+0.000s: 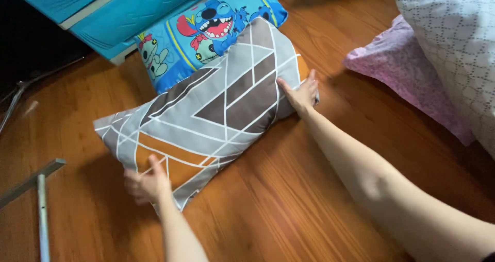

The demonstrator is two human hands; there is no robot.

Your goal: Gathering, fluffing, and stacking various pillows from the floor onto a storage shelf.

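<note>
Two bare hands grip a grey-and-brown geometric pillow on a wooden floor: left hand at seven o'clock, right hand at three o'clock.

Warm wooden floor, a turquoise plastic drawer unit at the top left, dim corner beyond.

We see the left hand and right hand pressed on opposite ends of a grey geometric pillow on the wooden floor. It overlaps a blue cartoon pillow (partly hidden); a pink pillow lies well apart.
</note>
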